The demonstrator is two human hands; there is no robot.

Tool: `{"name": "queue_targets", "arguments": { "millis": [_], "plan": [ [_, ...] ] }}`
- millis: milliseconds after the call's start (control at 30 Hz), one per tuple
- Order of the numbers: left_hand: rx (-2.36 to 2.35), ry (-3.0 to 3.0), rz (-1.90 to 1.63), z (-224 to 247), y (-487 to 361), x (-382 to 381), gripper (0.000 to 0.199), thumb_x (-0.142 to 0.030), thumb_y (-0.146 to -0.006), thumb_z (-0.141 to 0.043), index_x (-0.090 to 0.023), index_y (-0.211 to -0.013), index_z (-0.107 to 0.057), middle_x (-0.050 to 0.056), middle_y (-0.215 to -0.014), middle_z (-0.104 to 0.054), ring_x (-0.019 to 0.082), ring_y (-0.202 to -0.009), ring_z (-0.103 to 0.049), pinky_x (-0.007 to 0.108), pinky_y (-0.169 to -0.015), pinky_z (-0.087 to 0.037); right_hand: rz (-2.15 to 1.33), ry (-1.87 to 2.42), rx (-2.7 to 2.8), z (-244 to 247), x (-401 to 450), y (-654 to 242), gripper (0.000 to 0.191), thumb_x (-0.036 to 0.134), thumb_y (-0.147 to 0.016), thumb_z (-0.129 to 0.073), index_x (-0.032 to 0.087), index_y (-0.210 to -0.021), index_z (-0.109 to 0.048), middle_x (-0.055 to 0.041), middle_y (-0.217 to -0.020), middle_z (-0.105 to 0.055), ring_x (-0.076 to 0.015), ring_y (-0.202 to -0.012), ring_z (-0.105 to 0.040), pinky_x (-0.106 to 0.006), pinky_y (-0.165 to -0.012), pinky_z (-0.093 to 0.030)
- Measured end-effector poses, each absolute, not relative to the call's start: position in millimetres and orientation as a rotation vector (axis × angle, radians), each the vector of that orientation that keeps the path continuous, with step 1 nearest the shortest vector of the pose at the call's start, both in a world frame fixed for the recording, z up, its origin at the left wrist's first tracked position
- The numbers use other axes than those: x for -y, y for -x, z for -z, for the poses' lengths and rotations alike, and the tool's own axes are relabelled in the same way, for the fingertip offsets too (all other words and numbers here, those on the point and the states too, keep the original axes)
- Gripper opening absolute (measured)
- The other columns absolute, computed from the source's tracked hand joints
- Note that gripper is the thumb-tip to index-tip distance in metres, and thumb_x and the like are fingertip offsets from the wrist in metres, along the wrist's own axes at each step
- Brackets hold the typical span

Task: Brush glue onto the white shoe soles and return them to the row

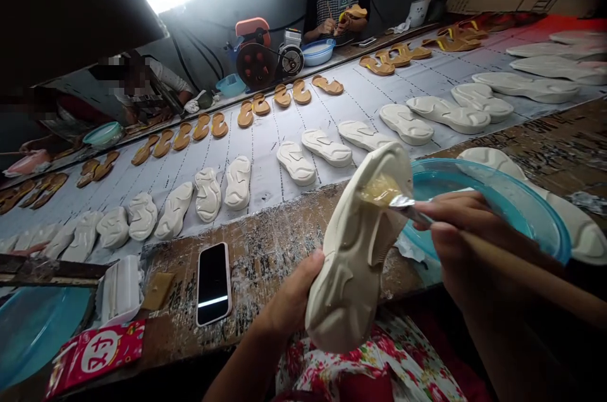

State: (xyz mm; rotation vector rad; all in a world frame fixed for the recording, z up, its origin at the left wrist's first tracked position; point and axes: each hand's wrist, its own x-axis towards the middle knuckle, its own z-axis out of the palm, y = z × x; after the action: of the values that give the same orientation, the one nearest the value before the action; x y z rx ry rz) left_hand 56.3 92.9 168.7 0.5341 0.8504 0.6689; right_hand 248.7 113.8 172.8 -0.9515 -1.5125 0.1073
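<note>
A cream-white shoe sole (pixel 351 263) is tilted upright before me, gripped near its lower left edge by my left hand (pixel 296 291), thumb in front and the other fingers hidden behind. My right hand (pixel 467 231) is closed around a brush (pixel 410 207) with a metal ferrule and a long wooden handle. Its yellowish wet bristles touch the upper part of the sole. Behind my right hand stands a translucent blue basin (pixel 488 168), partly covered by it. Another white sole (pixel 581 231) lies beyond the basin at the right.
White soles (pixel 296 162) and tan sandal uppers (pixel 301 92) line the white belt (pixel 265 155). A phone (pixel 213 285), a pink packet (pixel 97 351) and a plastic box (pixel 121 288) lie on the bench at left. Co-workers (pixel 339 4) sit across, near a motor (pixel 256 60).
</note>
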Motion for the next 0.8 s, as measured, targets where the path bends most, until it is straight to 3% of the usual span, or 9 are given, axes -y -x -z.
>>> {"name": "queue_targets", "arguments": {
  "millis": [233, 467, 667, 800],
  "plan": [
    [-0.72, -0.442, -0.753, -172, -60, -99, 0.048, -0.049, -0.079, -0.051, -0.008, -0.093, -0.069, 0.01, -0.081, -0.07, 0.024, -0.094, -0.062, 0.032, -0.092, -0.042, -0.242, 0.671, 1.804, -169, -91, -229, 0.013, 0.007, -0.074, -0.047, 0.013, -0.081, -0.057, 0.0006, -0.061, -0.054, -0.0079, -0.061, -0.05, -0.031, -0.071, -0.038],
    [-0.81, -0.345, -0.814, -171, -57, -97, 0.042, -0.045, -0.08, -0.053, -0.01, -0.096, -0.069, 0.008, -0.081, -0.071, 0.023, -0.095, -0.062, 0.03, -0.095, -0.041, -0.211, 0.869, 1.771, -171, -80, -253, 0.014, 0.006, -0.076, -0.048, 0.015, -0.083, -0.056, 0.0009, -0.063, -0.053, -0.0087, -0.065, -0.052, -0.032, -0.08, -0.036],
    [-0.742, -0.304, -0.899, -175, -63, -102, 0.052, -0.048, -0.086, -0.038, -0.009, -0.108, -0.064, 0.011, -0.093, -0.069, 0.024, -0.097, -0.061, 0.034, -0.094, -0.042, -0.289, 0.694, 1.953, -173, -75, -254, 0.013, 0.007, -0.075, -0.046, 0.015, -0.082, -0.054, 0.0031, -0.059, -0.053, -0.0066, -0.058, -0.053, -0.028, -0.077, -0.039],
    [-0.776, -0.302, -0.935, -176, -68, -102, 0.053, -0.046, -0.088, -0.033, -0.01, -0.119, -0.056, 0.01, -0.097, -0.068, 0.023, -0.099, -0.06, 0.034, -0.094, -0.042, -0.255, 0.767, 1.831, -171, -74, -251, 0.014, 0.011, -0.079, -0.046, 0.014, -0.089, -0.054, 0.0002, -0.065, -0.055, -0.0098, -0.066, -0.054, -0.032, -0.079, -0.039]
  ]
}}
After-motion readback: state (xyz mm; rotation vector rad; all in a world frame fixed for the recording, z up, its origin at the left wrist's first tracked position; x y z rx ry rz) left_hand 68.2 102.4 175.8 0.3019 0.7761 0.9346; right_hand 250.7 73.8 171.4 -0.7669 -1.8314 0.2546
